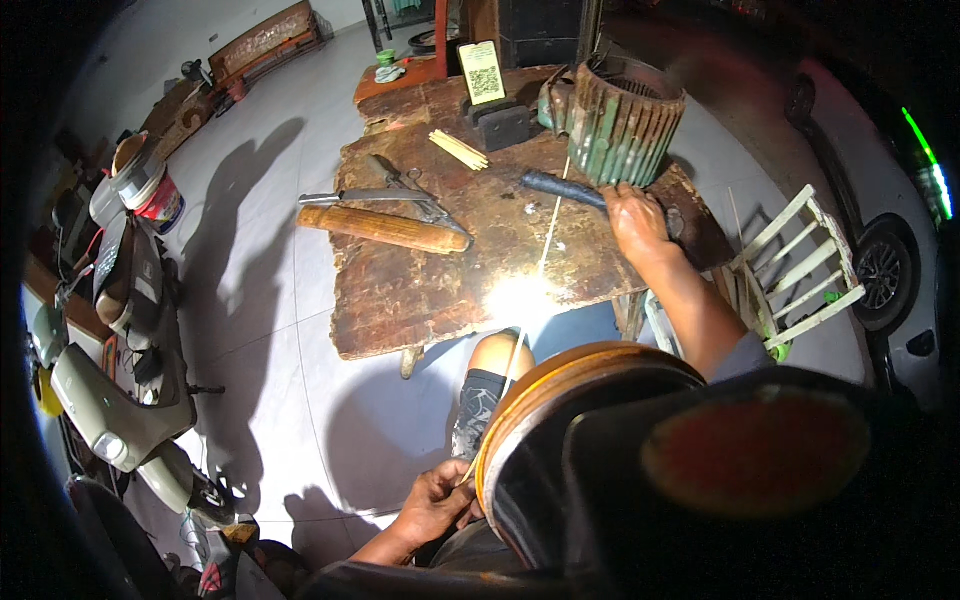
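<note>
Near the bottom centre, my left hand [440, 505] is closed around the lower end of a long thin pale stick [515, 362]. That stick slants up over the table's near edge, passes through a bright glare and reaches a dark rod. My right hand [637, 218] is closed over this dark, thick rod [565, 188], which lies across the wooden table [420, 305] and crosses the stick. Left of them lie a knife [365, 196], a thick wooden piece [385, 230] and a scissor-like metal tool [415, 185]. Several short pale sticks [458, 149] lie bundled farther back.
A ribbed green, rusty container [625, 125] stands at the back right, beside a dark block [498, 127] and an upright yellow card [483, 73]. A large orange-rimmed round thing [590, 362] hides the lower right. A white chair [805, 265], car and scooter [115, 410] surround the table.
</note>
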The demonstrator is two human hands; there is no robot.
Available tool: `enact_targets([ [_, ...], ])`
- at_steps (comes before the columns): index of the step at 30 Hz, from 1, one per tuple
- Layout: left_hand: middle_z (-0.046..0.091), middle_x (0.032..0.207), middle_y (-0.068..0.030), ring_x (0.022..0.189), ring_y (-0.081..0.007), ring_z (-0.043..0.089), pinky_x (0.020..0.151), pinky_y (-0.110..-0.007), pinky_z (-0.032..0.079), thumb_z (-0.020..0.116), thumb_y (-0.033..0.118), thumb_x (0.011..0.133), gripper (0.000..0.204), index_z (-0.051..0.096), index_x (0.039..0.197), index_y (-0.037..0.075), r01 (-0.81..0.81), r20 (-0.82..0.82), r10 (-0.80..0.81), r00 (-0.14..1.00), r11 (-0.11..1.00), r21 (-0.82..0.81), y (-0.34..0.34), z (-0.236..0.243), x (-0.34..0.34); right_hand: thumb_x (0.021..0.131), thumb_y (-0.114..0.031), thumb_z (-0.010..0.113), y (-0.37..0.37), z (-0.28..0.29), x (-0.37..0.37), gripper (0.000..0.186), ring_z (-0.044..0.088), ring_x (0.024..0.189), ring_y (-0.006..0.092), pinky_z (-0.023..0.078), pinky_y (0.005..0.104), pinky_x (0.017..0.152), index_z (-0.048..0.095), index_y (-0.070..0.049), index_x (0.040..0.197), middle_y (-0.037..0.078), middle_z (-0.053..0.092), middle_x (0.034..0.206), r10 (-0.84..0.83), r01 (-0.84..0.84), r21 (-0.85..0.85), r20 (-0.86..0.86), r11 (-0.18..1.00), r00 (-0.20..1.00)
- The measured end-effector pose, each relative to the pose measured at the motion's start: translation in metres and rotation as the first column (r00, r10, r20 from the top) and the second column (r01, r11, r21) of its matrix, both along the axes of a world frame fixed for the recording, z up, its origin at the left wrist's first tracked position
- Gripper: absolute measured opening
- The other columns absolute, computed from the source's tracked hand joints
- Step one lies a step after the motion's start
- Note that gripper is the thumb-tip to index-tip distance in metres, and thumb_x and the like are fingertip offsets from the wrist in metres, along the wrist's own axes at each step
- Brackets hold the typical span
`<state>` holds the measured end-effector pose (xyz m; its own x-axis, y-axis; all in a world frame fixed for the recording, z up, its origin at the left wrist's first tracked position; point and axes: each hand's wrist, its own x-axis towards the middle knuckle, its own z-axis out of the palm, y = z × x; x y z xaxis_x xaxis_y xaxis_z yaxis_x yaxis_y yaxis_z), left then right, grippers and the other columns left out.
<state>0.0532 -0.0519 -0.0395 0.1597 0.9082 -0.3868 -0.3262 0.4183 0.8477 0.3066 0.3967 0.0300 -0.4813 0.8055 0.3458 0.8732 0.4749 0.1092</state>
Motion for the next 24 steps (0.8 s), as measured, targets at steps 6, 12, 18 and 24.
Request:
enact_targets([
  [6, 0.07, 0.101, 0.0012, 0.094, -0.0053, 0.062, 0.084, -0.024, 0.052, 0.054, 0.007, 0.112, 0.013, 0.064, 0.118, 0.001, -0.073, -0.12, 0.079, 0.99, 0.996, 0.055, 0.029, -0.017, 0.011, 0.092, -0.007, 0.072, -0.093, 0.018, 0.002, 0.037, 0.067, 0.116, 0.0403, 0.056, 0.0455, 0.098, 0.067, -0.003, 0.129, 0.02, 0.068, 0.12, 0.213, -0.251, -0.029, -0.445, 0.967, 0.87],
  [12, 0.068, 0.099, 0.0012, 0.092, -0.0048, 0.059, 0.082, -0.024, 0.05, 0.057, 0.009, 0.111, 0.012, 0.063, 0.116, 0.0, -0.048, -0.157, 0.032, 0.987, 0.994, -0.096, 0.048, -0.006, 0.029, 0.101, -0.008, 0.071, -0.211, -0.026, -0.007, 0.019, 0.072, 0.097, 0.0163, 0.058, 0.032, 0.083, 0.072, 0.002, 0.117, 0.011, 0.077, 0.108, -0.197, -0.602, -0.638, -0.748, 0.481, 0.634],
  [18, 0.067, 0.096, 0.001, 0.088, -0.0041, 0.056, 0.079, -0.023, 0.048, 0.059, 0.01, 0.111, 0.011, 0.063, 0.116, 0.0, -0.038, -0.138, 0.019, 0.99, 0.99, -0.138, 0.056, 0.007, 0.037, 0.1, -0.012, 0.067, -0.245, -0.067, -0.029, 0.019, 0.076, 0.09, 0.0185, 0.06, 0.0323, 0.081, 0.074, 0.003, 0.11, 0.012, 0.079, 0.098, -0.368, -0.775, -0.524, -0.839, 0.352, 0.401],
  [24, 0.074, 0.083, -0.0076, 0.053, -0.0041, 0.049, 0.051, -0.021, 0.041, 0.052, 0.017, 0.114, 0.019, 0.066, 0.112, 0.004, -0.169, -0.431, 0.144, 0.891, 0.985, -0.019, 0.05, 0.003, 0.019, 0.106, -0.008, 0.064, -0.251, -0.083, -0.034, 0.012, 0.066, 0.077, 0.0084, 0.054, 0.0239, 0.069, 0.068, 0.003, 0.109, 0.004, 0.071, 0.089, -0.568, -0.826, -0.499, -0.772, 0.262, 0.286],
])
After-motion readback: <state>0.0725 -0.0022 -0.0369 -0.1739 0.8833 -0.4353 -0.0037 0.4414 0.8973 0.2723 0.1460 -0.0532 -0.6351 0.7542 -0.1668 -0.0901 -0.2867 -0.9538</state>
